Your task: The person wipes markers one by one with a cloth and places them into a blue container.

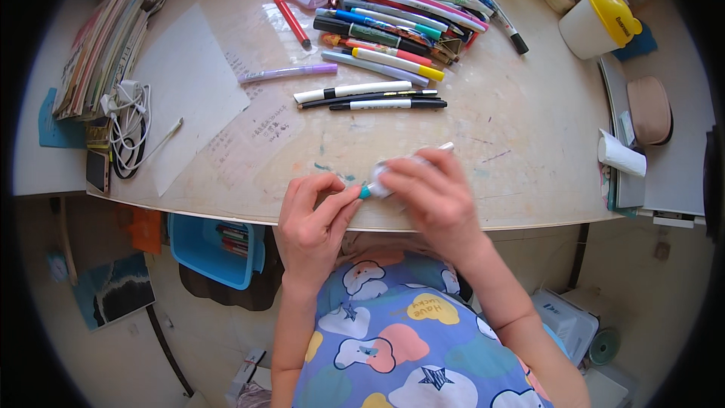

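Observation:
My left hand (308, 215) pinches the teal end of a white-barrelled marker (365, 191) above the desk's front edge. My right hand (439, 198), blurred, closes around the barrel with a crumpled white tissue or cloth (383, 180). The marker's white far end pokes out past the right fingers. Beyond my hands lie a white marker with a black band (368, 89), a dark pencil (362, 98) and a black-and-white marker (391, 104), side by side. A purple pen (289, 72) and a red marker (291, 20) lie to the left of a large heap of pens (391, 25).
Books (105, 51), a white cable (127, 119) and a phone (98, 170) line the desk's left side. A yellow-lidded cup (592, 25), a pinkish case (648, 110) and a white paper roll (621, 153) stand right. Below the desk, a blue basin (187, 249) holds pens.

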Demonstrator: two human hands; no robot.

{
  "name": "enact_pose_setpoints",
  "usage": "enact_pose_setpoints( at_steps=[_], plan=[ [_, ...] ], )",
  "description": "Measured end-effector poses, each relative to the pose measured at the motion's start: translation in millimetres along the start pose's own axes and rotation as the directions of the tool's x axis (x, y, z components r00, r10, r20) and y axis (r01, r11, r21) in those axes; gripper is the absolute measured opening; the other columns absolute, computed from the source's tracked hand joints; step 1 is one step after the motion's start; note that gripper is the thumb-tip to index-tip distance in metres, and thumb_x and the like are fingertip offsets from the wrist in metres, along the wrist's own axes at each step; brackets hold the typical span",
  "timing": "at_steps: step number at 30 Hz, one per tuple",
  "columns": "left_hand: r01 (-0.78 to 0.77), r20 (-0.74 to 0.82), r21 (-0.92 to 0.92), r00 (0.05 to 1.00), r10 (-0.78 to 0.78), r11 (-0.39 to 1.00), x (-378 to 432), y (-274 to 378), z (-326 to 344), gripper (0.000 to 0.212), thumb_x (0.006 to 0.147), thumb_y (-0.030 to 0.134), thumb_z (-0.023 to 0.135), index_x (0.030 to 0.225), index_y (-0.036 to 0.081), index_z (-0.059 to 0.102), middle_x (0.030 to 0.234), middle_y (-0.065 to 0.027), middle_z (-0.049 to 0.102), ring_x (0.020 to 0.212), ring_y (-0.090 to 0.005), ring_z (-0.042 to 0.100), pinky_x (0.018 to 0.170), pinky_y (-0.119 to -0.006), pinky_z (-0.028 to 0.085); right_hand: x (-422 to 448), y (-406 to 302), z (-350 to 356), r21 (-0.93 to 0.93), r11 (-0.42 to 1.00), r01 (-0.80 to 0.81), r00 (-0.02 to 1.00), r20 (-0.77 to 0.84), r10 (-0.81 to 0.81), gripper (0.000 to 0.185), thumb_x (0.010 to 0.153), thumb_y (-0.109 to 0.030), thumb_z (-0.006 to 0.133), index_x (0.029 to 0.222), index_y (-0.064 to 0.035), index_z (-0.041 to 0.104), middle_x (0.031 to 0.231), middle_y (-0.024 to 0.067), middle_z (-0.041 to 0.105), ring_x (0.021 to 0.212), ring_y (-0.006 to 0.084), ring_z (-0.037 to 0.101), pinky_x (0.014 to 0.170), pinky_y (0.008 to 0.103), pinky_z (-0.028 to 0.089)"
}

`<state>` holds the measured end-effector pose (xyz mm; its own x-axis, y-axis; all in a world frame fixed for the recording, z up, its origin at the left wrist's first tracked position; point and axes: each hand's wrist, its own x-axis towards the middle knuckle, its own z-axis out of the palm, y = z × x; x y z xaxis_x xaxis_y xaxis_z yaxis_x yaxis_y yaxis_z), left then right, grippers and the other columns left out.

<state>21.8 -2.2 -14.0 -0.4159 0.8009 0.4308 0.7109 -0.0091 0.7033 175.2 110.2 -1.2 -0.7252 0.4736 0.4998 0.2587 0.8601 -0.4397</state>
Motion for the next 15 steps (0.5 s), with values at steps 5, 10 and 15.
enact_pose_setpoints(
  at_steps=[5, 10, 15],
  plan=[
    [0.0, 0.077, 0.035, 0.997, -0.003, 0.999, 1, 7, -3, 0.02, 0.072, -0.003, 0.074, 0.091, 0.002, 0.07, 0.092, -0.0082, 0.06, 0.085, -0.0233, 0.057, 0.069, -0.032, 0.048, -8, 39, -29, -0.07, 0.958, -0.278, 0.954, -0.137, 0.266, 0.025, 0.072, 0.002, 0.071, 0.095, -0.0071, 0.07, 0.099, 0.0048, 0.068, 0.093, 0.0283, 0.057, 0.081, 0.0364, 0.049],
    [-0.168, 0.192, 0.21, 0.973, 0.128, 0.963, 23, 34, 6, 0.032, 0.071, 0.003, 0.072, 0.102, 0.002, 0.063, 0.101, -0.0102, 0.059, 0.094, -0.0294, 0.056, 0.082, -0.041, 0.046, -12, 42, -30, -0.033, 0.949, -0.313, 0.934, -0.192, 0.301, 0.024, 0.073, 0.001, 0.071, 0.096, -0.0062, 0.07, 0.099, 0.0051, 0.067, 0.093, 0.0278, 0.056, 0.08, 0.0353, 0.049],
    [-0.174, 0.258, 0.163, 0.957, 0.129, 0.971, 34, 36, 37, 0.028, 0.074, 0.004, 0.071, 0.1, 0.002, 0.061, 0.102, -0.0099, 0.059, 0.094, -0.0267, 0.058, 0.08, -0.037, 0.047, -11, 42, -33, -0.054, 0.96, -0.273, 0.947, -0.192, 0.259, 0.025, 0.074, 0.002, 0.07, 0.098, -0.0068, 0.07, 0.101, 0.0067, 0.067, 0.094, 0.0284, 0.057, 0.078, 0.0343, 0.05]
  ],
)
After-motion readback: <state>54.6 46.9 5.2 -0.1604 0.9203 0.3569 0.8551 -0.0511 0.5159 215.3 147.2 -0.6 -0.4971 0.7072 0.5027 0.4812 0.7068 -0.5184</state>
